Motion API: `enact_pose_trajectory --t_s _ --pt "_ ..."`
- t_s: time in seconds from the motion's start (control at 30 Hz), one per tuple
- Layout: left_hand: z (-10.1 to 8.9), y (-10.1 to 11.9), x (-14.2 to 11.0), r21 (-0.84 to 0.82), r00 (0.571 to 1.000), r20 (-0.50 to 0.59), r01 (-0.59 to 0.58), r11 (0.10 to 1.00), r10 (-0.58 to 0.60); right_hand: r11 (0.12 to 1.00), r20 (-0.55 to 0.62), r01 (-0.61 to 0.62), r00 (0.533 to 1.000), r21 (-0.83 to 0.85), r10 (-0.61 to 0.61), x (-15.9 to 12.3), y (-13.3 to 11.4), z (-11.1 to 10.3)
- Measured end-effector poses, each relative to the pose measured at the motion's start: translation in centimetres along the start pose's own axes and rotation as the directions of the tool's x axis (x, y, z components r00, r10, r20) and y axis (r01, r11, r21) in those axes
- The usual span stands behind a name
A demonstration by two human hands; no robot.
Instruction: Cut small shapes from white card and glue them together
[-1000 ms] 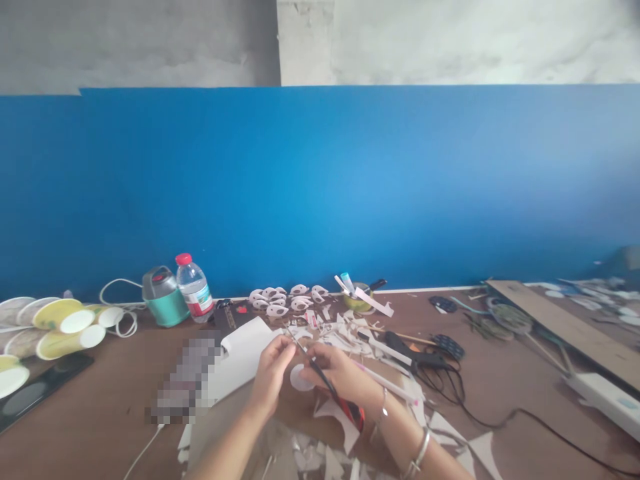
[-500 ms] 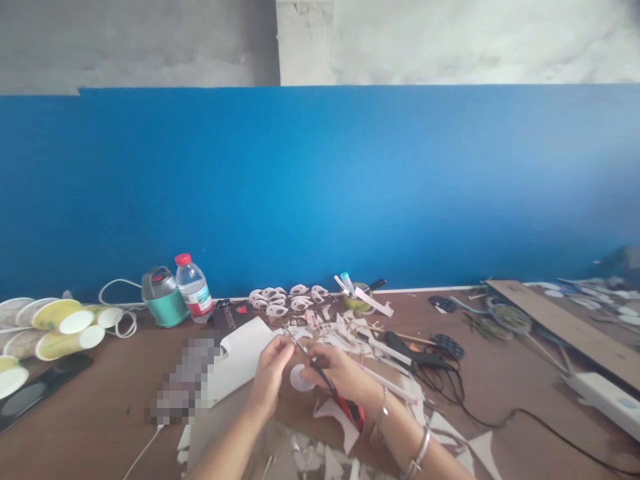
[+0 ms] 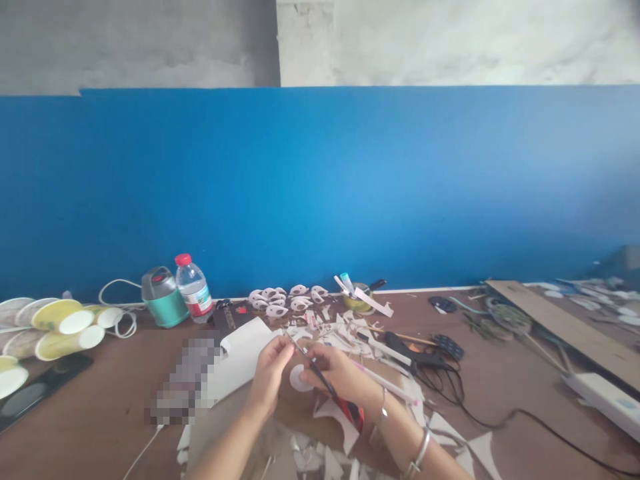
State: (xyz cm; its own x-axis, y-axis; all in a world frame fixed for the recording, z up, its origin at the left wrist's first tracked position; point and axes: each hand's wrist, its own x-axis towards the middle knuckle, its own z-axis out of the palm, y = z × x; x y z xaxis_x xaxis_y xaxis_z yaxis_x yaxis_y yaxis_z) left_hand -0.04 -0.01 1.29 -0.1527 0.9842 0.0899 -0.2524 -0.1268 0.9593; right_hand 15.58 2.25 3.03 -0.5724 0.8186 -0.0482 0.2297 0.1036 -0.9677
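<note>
pixelated object (image 3: 185,380) unrecognizable, paper cups (image 3: 13,377) cut off at left, scissors (image 3: 323,379) partly hidden by right hand (image 3: 341,372)

1. Backed by a wide blue surface (image 3: 300,187), stepping slightly lower at far left.
2. Topped by a mottled grey wall (image 3: 150,43), with a paler vertical section (image 3: 306,43) near the middle.
3. Furnished with a brown tabletop (image 3: 115,380), edged at the back in a pale strip (image 3: 430,289).
4. Lit softly, brighter toward upper right.

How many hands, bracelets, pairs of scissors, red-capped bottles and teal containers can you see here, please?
Left hand and right hand: 2
Bracelets on the right arm: 2
Pair of scissors: 1
Red-capped bottle: 1
Teal container: 1
Total: 7
</note>
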Motion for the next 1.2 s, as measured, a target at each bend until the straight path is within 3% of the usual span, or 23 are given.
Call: enact_pose_trajectory --t_s 0.27,0.9,1.2 --pt "-0.2 0.0 0.0 0.005 0.999 0.030 0.035 0.999 -0.035 0.999 0.026 -0.031 0.999 0.045 0.030 0.0 -0.3 -0.3" --pt "-0.1 -0.2 0.3 -0.043 0.999 -0.035 0.032 0.999 -0.034 0.996 0.016 -0.046 0.999 0.076 0.045 -0.1 -0.6 -0.2" --pt "0.2 0.1 -0.3 -0.094 0.999 0.011 0.051 0.994 -0.050 0.996 0.008 -0.047 0.999 0.075 0.046 0.0 -0.2 0.0"
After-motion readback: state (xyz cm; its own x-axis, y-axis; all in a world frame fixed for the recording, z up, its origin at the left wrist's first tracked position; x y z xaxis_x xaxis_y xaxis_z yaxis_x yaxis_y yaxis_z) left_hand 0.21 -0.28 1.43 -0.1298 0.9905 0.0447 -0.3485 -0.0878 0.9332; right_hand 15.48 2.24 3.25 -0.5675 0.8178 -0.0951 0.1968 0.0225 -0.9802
